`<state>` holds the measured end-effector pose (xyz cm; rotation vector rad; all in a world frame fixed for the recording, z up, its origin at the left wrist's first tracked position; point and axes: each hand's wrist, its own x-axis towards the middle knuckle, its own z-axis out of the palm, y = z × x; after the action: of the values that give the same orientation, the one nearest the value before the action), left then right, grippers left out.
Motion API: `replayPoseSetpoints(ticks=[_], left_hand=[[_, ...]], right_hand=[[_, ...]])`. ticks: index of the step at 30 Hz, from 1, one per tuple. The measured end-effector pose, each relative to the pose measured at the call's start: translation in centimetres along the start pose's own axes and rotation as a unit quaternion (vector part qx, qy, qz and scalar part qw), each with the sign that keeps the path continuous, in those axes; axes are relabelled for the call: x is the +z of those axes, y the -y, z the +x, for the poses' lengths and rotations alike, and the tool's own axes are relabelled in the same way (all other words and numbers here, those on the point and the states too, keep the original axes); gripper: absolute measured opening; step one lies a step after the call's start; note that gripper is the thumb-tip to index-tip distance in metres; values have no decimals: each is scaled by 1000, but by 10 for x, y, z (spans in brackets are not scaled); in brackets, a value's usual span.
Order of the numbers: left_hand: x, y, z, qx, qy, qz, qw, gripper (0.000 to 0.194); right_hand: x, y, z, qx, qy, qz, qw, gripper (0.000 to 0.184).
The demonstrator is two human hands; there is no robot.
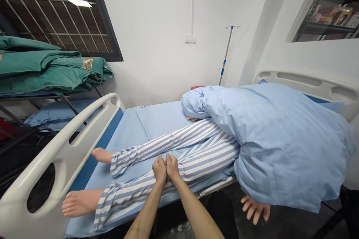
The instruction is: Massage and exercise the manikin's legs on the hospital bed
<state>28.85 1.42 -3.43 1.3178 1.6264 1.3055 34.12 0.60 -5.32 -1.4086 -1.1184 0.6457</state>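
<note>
My left hand (pixel 159 170) and my right hand (pixel 172 166) are closed into fists side by side, knuckles touching or almost so. They rest over the near leg of the blue-and-white striped trousers (pixel 207 160), around the knee. Whether cloth is caught in the fingers is hidden. The trousers are worn by what looks like a life-size manikin lying on the bed, its bare feet (pixel 82 202) toward the left end. A light blue quilt (pixel 291 145) covers its upper body and head. From under the quilt, one manikin hand (pixel 255 209) hangs over the near bed edge.
The bed has a pale footboard (pixel 60 145) on the left and a headboard (pixel 308 82) on the right. Behind stands an IV pole (pixel 226 58) against the wall. Folded green bedding (pixel 53 69) lies on a rack under the barred window (pixel 56 11).
</note>
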Motion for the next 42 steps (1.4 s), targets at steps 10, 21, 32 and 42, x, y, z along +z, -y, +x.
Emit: replayPoseSetpoints(ticks=[10,21,32,42], left_hand=[[-2,15,-1,86,37,52,994,41],[4,6,-5,64,41,65,995,39],[33,-16,-7,47,39,35,998,36],[31,-3,-5,95,79,75,989,36]], right_hand=[[-20,26,2,-47,90,-285,953,42],[-22,-4,1,-27,36,-182,982,45],[-32,-14,14,32,-21,65,997,40],[-53,9,15,-27,55,-282,957,38]])
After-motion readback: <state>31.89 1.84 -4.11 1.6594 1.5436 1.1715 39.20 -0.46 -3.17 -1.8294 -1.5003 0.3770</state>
